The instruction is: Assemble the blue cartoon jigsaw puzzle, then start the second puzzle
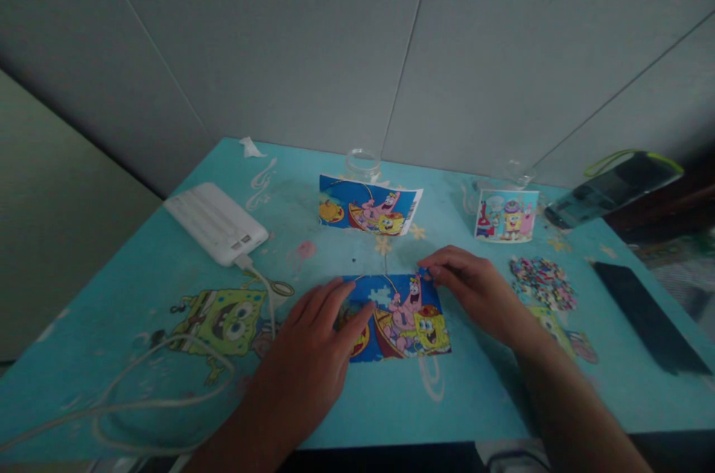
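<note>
A nearly whole cartoon jigsaw puzzle lies flat on the table, with a piece-shaped gap showing light in its upper middle. My left hand rests over its left side, fingers stretched out, covering part of the picture. At the puzzle's top right corner my right hand pinches a small blue puzzle piece between thumb and forefinger. The fingertips hide part of that piece, so I cannot tell whether it is seated. Behind the puzzle stands a reference picture card with the same boat scene.
A heap of loose pieces lies right, behind it a second picture card. A white power bank with a cable is left. A dark flat strip and a bottle lie far right. Clear tape rolls stand behind.
</note>
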Tool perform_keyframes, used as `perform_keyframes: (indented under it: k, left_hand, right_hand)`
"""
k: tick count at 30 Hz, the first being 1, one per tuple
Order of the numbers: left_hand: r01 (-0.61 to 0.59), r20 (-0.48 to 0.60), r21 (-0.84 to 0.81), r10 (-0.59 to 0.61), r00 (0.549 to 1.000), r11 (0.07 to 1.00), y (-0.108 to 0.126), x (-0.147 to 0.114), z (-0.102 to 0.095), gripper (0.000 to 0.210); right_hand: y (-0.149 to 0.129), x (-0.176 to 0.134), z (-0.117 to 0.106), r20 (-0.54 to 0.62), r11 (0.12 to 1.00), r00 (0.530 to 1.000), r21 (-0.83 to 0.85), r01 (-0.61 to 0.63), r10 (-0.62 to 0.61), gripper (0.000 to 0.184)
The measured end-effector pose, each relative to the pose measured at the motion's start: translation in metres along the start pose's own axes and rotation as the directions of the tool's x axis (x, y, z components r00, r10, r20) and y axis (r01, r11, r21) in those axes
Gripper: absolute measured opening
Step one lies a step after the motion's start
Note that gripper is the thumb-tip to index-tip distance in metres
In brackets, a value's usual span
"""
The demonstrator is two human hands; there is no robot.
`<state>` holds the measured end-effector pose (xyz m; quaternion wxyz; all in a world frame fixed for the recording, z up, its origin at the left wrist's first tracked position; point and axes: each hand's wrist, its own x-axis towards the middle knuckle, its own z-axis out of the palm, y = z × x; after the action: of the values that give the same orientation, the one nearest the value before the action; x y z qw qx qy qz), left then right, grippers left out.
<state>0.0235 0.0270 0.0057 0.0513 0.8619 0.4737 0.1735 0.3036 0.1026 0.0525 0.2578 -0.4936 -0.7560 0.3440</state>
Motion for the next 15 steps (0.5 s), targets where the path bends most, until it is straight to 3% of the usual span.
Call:
perform_keyframes:
  k: [5,11,15]
  left_hand:
    - [0.007,0.016,0.007,-0.007,1.0,1.0,0.0,0.0,0.0,0.06]
    - [0.009,0.013,0.007,-0.009,1.0,1.0,0.002,0.002,-0.002,0.059]
    - [0.01,0.015,-0.006,-0.01,1.0,1.0,0.002,0.002,-0.001,0.059]
  right_hand:
    - [-0.008,-0.001,0.022,0.125,0.997,0.991,0.063,0.044,-0.052,0.022]
    - [-0.012,-0.001,0.042,0.074,0.993,0.995,0.095,-0.068,0.061,0.023]
    - [-0.013,0.001,0.046,0.044,0.997,0.998,0.05,-0.054,0.052,0.022]
